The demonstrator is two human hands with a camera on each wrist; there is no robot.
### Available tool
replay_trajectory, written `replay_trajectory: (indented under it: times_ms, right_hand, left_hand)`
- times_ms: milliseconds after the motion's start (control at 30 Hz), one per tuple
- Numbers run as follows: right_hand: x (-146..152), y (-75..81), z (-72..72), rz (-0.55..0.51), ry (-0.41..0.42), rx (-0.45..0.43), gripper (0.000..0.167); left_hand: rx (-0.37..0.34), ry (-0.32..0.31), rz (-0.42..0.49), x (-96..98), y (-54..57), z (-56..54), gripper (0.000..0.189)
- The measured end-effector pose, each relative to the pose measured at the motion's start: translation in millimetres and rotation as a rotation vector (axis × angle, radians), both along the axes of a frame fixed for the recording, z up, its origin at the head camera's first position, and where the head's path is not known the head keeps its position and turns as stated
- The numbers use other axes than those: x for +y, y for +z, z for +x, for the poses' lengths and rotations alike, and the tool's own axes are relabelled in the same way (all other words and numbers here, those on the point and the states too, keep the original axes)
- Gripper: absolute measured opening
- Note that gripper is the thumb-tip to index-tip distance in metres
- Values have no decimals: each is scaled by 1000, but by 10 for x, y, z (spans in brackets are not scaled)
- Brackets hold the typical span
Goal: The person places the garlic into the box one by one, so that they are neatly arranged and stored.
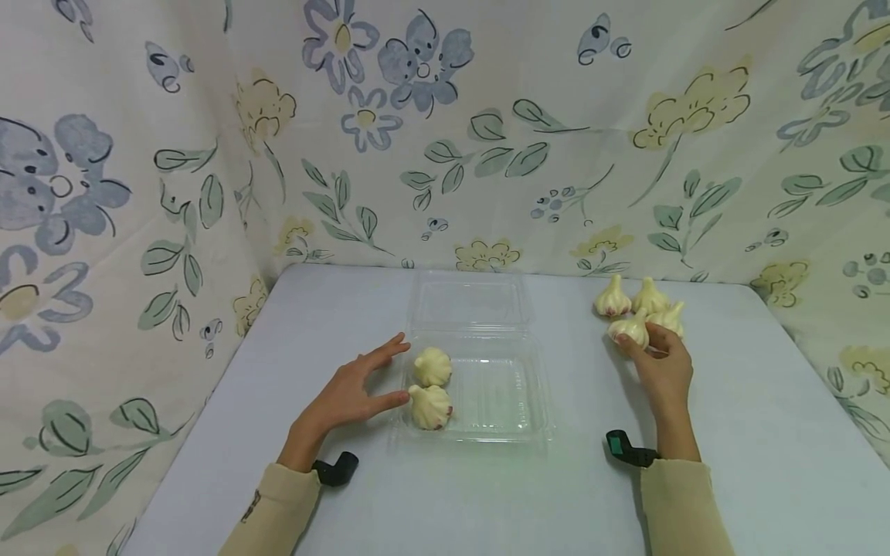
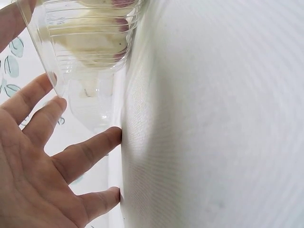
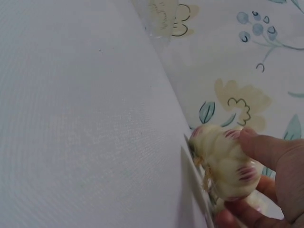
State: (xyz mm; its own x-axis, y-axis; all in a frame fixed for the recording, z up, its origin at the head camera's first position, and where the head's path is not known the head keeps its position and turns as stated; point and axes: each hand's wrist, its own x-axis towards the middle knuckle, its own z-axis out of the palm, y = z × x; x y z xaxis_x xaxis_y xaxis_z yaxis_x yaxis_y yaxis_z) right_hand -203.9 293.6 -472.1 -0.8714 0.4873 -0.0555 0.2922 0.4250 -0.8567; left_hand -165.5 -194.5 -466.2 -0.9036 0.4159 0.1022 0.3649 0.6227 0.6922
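My right hand (image 1: 664, 367) pinches a garlic bulb (image 1: 629, 330) between thumb and fingers, at the front of a small group at the table's back right. In the right wrist view the same garlic bulb (image 3: 225, 159) shows purple streaks and dry roots. My left hand (image 1: 358, 390) lies spread at the left edge of a clear plastic clamshell box (image 1: 538, 386); in the left wrist view some fingertips (image 2: 59, 102) touch its rim and others rest on the table. Inside the box, along its left side, sit two garlic bulbs, one behind (image 1: 433, 366) the other (image 1: 430, 407).
Three more garlic bulbs (image 1: 613, 297) stand close behind the held one. The box's lid (image 1: 469, 301) lies folded back toward the rear. A white table (image 1: 577, 502) spreads under everything, with a floral curtain (image 1: 487, 193) behind it. Each wrist wears a small black camera (image 1: 338, 469).
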Motion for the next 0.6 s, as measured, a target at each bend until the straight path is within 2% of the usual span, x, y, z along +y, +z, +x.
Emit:
replay_trajectory:
  times_ms: [200,600]
  right_hand:
    - [-28,57,6,-13,12,1,78]
    - [-137,175,16,4,88,11,75]
  left_hand:
    - [-3,-3,7,-1,-10,-11,77]
    - [10,-5,-3,-6,-19,-17,77]
